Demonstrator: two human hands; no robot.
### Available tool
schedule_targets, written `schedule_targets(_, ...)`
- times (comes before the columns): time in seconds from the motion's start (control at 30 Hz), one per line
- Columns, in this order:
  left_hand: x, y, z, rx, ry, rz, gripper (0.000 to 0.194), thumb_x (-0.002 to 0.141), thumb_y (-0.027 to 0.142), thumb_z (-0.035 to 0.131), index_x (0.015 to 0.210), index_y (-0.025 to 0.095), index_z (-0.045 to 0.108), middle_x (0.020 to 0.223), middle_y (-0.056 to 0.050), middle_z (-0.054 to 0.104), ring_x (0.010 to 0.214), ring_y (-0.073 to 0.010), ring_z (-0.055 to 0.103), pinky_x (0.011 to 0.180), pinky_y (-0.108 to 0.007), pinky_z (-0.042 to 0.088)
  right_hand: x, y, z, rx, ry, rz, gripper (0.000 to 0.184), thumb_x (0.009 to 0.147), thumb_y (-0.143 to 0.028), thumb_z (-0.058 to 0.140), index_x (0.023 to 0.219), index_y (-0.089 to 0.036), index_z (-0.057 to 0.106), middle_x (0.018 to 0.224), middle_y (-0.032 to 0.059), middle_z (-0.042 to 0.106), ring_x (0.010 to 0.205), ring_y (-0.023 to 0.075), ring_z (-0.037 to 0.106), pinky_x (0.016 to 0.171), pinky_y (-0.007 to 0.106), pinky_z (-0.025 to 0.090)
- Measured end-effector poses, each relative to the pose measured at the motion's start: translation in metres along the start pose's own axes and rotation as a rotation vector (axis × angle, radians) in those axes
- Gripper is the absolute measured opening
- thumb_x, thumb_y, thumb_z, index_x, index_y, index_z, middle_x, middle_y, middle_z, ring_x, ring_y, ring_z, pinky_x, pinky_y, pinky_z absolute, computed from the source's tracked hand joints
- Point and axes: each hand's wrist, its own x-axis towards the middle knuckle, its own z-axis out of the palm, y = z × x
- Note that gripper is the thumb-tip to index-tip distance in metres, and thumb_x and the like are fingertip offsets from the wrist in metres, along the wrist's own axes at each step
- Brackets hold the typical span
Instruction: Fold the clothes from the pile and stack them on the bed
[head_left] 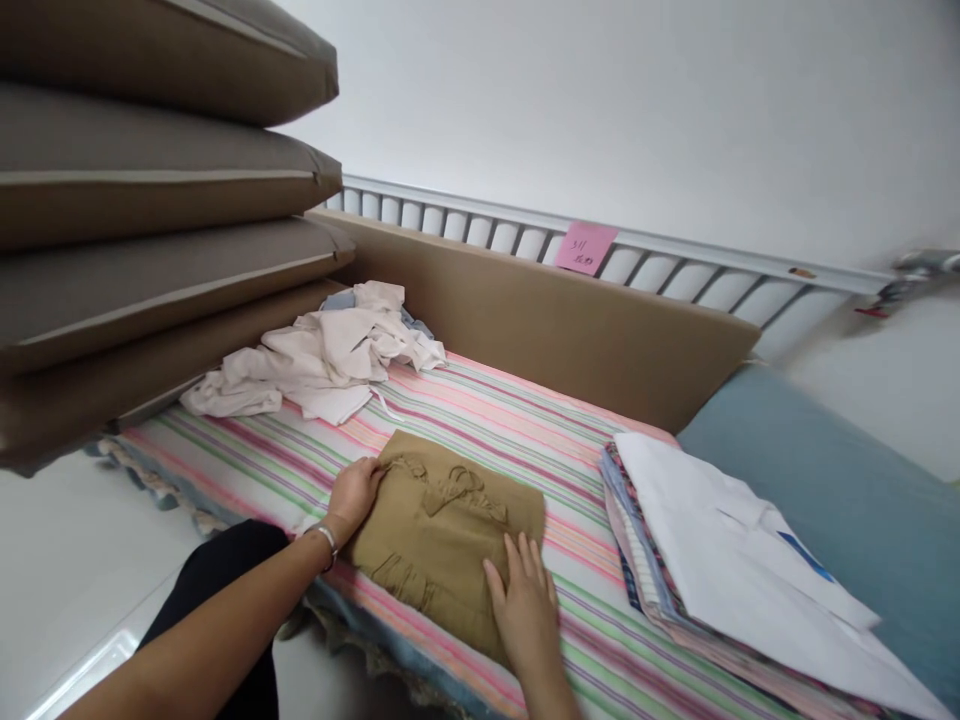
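Note:
A folded tan garment (pixel 442 525) lies on a striped cloth (pixel 480 420) spread over the bed. My left hand (pixel 352 495) rests at the garment's left edge, fingers curled onto the fabric. Flat on the garment's near right part lies my right hand (pixel 525 600), its fingers stretched out and close together. A bracelet circles my left wrist.
A heap of cream and white clothes (pixel 322 360) lies at the back left. A stack of folded garments (pixel 720 560), white on top, sits at the right. Brown cushions (pixel 150 220) are piled at the left. A padded board (pixel 555 320) and a railing with a pink note (pixel 585 247) run behind.

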Motion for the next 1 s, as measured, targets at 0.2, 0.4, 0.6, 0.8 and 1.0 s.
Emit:
schedule_targets(0.2, -0.001, 0.002, -0.002, -0.005, 0.002, -0.026, 0.022, 0.09, 0.03, 0.043, 0.084, 0.019, 0.062, 0.085, -0.007, 0.065, 0.082, -0.0199, 0.059, 0.075, -0.028, 0.039, 0.04, -0.038, -0.03, 0.025, 0.066, -0.317, 0.038, 0.087, -0.02, 0.039, 0.119, -0.026, 0.06, 0.136, 0.01, 0.05, 0.128, 0.0245, 0.041, 0.107, 0.051, 0.027)
schedule_targets(0.4, -0.002, 0.002, -0.002, -0.031, -0.004, -0.048, 0.02, 0.09, 0.027, 0.044, 0.087, 0.018, 0.063, 0.086, -0.007, 0.066, 0.083, -0.0202, 0.059, 0.077, -0.028, 0.039, 0.079, -0.084, -0.021, 0.109, -0.121, -0.387, 0.027, 0.08, -0.012, 0.045, 0.087, -0.022, 0.069, 0.128, 0.0077, 0.058, 0.129, 0.0259, 0.039, 0.109, 0.051, 0.02)
schedule_targets(0.6, -0.002, 0.001, -0.001, -0.064, -0.014, -0.08, 0.019, 0.089, 0.026, 0.046, 0.089, 0.019, 0.063, 0.089, -0.006, 0.067, 0.084, -0.0199, 0.059, 0.078, -0.028, 0.04, 0.107, -0.044, -0.025, 0.291, -0.053, -0.002, 0.024, 0.079, -0.03, 0.043, 0.076, -0.02, 0.064, 0.08, 0.0059, 0.07, 0.078, 0.0207, 0.063, 0.076, 0.034, 0.046)
schedule_targets(0.8, -0.002, 0.002, -0.002, -0.1, -0.033, -0.1, 0.015, 0.087, 0.026, 0.05, 0.09, 0.019, 0.063, 0.09, -0.006, 0.067, 0.085, -0.0202, 0.059, 0.078, -0.029, 0.039, 0.092, -0.055, -0.026, 0.257, -0.054, -0.17, 0.033, 0.077, -0.034, 0.05, 0.103, -0.02, 0.064, 0.117, 0.0104, 0.063, 0.113, 0.024, 0.053, 0.098, 0.04, 0.039)
schedule_targets(1.0, -0.003, 0.005, -0.006, -0.097, -0.032, -0.118, 0.016, 0.086, 0.026, 0.051, 0.089, 0.018, 0.064, 0.089, -0.007, 0.068, 0.085, -0.0208, 0.059, 0.078, -0.03, 0.039, 0.082, -0.088, 0.002, 0.207, -0.133, -0.206, 0.017, 0.077, -0.025, 0.053, 0.083, -0.02, 0.067, 0.13, 0.0121, 0.056, 0.129, 0.0281, 0.04, 0.105, 0.048, 0.031)
